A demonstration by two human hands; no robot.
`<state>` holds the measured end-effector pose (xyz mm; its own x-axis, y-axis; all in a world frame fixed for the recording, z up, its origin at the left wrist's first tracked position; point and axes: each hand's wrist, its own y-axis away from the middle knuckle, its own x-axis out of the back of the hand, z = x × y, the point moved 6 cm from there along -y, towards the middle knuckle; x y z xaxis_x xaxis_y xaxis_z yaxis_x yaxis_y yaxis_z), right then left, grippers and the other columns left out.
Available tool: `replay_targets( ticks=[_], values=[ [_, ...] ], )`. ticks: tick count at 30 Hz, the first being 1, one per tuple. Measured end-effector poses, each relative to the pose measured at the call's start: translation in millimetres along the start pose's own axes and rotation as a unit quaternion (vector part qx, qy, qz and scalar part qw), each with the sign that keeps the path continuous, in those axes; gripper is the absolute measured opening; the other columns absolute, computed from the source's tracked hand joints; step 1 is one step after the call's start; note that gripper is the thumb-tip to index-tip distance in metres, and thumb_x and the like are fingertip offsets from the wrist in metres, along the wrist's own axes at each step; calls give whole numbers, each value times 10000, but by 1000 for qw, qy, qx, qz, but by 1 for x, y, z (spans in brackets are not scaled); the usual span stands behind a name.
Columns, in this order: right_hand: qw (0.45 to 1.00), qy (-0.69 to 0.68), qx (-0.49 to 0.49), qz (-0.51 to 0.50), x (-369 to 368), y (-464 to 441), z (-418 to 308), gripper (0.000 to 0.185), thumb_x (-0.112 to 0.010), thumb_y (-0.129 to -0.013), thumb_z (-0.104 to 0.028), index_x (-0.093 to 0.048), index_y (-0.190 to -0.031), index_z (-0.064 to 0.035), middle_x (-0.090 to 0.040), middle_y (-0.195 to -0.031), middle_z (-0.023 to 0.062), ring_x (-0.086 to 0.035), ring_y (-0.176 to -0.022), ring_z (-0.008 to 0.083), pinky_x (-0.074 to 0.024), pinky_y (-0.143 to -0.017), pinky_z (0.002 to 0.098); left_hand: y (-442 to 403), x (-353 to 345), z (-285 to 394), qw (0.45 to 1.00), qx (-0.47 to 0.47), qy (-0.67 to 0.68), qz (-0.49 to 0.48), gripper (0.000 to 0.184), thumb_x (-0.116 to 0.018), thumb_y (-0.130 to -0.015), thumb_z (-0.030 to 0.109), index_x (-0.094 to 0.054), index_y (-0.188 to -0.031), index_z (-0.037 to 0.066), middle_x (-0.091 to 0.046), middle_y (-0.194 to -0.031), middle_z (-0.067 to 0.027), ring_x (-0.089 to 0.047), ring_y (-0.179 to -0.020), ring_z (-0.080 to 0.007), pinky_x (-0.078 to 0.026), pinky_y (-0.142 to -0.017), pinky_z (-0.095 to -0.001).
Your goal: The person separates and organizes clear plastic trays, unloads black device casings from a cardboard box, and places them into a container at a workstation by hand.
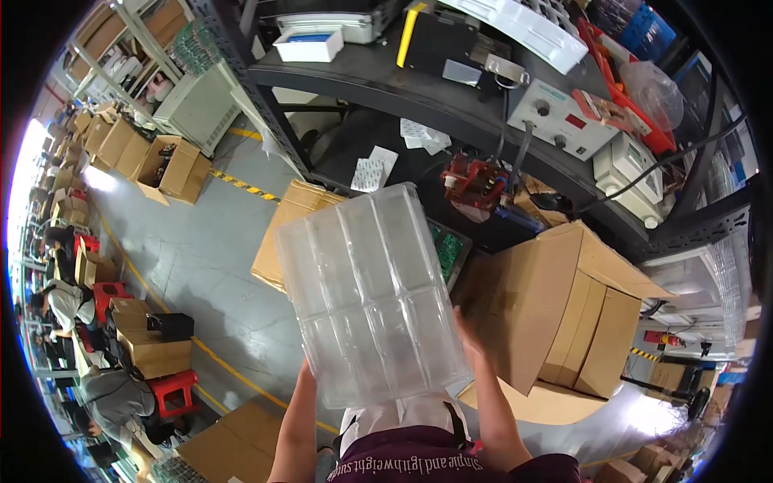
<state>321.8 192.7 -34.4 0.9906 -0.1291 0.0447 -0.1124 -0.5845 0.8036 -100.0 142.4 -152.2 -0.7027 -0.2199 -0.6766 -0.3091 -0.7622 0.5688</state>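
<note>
Two hands on one thing: the left hand (307, 373) and right hand (469, 338) are gripping a clear rectangular eight-compartment plastic tray (366, 294) by its sides, though the left one's fingers are hidden behind it. It's held up just past a dark purple shirt (386, 457). Big open brown cardboard box (525, 302) sits right of it, some green circuit boards (448, 253) peek out beside its far right edge.

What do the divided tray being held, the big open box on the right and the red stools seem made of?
The tray looks like plastic, translucent and glossy, with glints along its ridges. The box appears to be matte cardboard: plain brown with sharp folds. The red stools are probably smooth plastic, evenly coloured, though too small for certainty.
</note>
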Motion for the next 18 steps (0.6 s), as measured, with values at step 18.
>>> replay_targets(
  ticks=[18],
  values=[
    [901, -228, 302, -213, -25, 51, -45, 890, -355, -818, -704, -208, -1419, -64, -239, -1451, 68, -223, -1327, 186, -165, -1077, 303, 1, 107, 70, 984, 19, -176, 7, 449, -402, -945, 328, -423, -1291, 44, -549, -1153, -89, -561, -992, -179, -497, -801, -312]
  ],
)
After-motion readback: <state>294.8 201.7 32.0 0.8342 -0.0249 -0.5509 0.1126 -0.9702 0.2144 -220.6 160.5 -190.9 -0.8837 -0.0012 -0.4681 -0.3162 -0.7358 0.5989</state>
